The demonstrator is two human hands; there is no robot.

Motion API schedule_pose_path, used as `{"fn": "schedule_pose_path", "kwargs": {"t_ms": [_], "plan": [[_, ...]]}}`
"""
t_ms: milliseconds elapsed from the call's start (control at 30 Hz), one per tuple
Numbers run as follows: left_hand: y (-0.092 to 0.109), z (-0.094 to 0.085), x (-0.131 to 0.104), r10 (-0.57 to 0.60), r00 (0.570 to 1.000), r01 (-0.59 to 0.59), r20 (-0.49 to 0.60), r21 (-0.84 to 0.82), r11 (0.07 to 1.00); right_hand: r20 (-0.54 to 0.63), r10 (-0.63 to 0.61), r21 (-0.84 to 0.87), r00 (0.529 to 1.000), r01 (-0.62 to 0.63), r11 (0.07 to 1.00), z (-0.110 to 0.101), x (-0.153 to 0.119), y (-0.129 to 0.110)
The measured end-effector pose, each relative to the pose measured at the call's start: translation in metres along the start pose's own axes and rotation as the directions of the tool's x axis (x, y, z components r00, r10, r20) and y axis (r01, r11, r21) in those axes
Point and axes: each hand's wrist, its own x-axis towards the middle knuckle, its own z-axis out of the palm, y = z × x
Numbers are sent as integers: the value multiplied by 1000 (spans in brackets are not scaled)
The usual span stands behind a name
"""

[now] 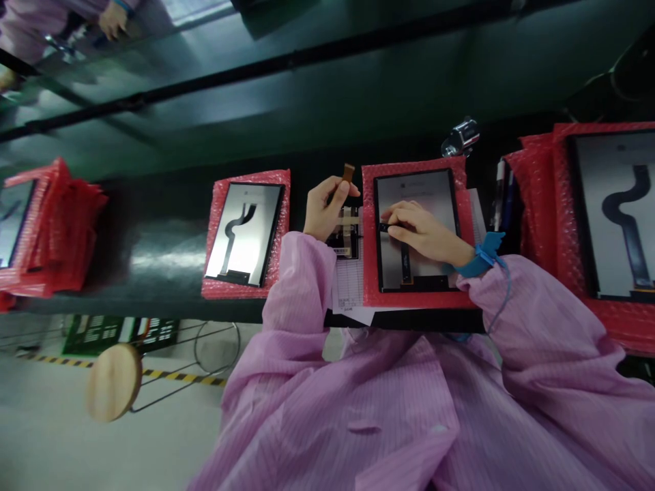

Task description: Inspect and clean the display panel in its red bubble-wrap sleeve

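Note:
My left hand [323, 210] is raised beside a display panel and pinches a small brown strip [348, 172] between thumb and fingers. My right hand [420, 230] lies flat on the grey display panel [414, 187], fingertips pressing on the black flex cable [406, 262] that runs down its back. The panel rests on a red bubble-wrap sheet [369, 273] at the bench edge. A blue wrist strap [484, 254] circles my right wrist. Pink sleeves cover both arms.
A second panel on red bubble wrap [245, 232] lies to the left, and red wrap stacks [51, 225] sit at the far left. Another panel [614, 211] sits far right. A small black part [346, 239] on a paper form [351, 283] lies between my hands. A stool [113, 382] stands below, and a co-worker's hand [112, 19] shows top left.

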Motion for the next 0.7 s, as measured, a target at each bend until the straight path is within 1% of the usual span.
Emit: {"fn": "schedule_pose_path", "kwargs": {"t_ms": [133,233,333,400,500,600,700], "plan": [[3,0,-2,41,991,-39,126,-18,999,19,-24,-33,1000,25,999,0,0,-2],[6,0,-3,60,981,-76,182,82,994,21,-49,-61,999,50,997,1,0,-3],[10,2,-3,34,971,-82,237,194,978,15,-69,-64,998,70,995,2,0,-3],[13,4,-4,24,960,-94,280,239,966,6,-77,-62,997,77,995,2,0,-3],[17,7,-6,44,945,-140,325,279,950,-45,-85,-59,995,83,995,1,-1,-5],[19,11,-9,76,933,-190,353,301,935,-129,-96,-103,987,83,991,2,0,-6],[22,12,-12,83,913,-222,399,316,922,-174,-104,-145,979,79,986,5,1,-5]]}}
